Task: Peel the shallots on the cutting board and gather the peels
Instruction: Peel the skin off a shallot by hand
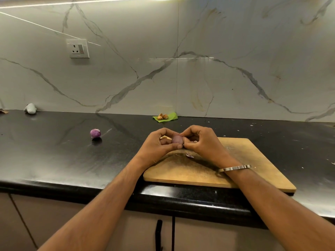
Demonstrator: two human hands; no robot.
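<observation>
A small purple shallot [176, 139] is held above the far left corner of the wooden cutting board [235, 169]. My left hand [159, 144] grips it from the left, thumb under it. My right hand [201, 140] pinches at its right side with thumb and fingertips. A pale strip of peel [165, 137] sticks out behind my left fingers. One purple scrap of peel [189, 155] lies on the board below my hands. Another peeled purple shallot [95, 133] sits on the black counter to the left.
A green leaf [173, 116] with brown peels [162, 116] lies against the marble backsplash behind my hands. A grey-white lump [30, 108] sits at the counter's far left. Small peel flecks dot the counter at right. A wall socket [78, 48] is above.
</observation>
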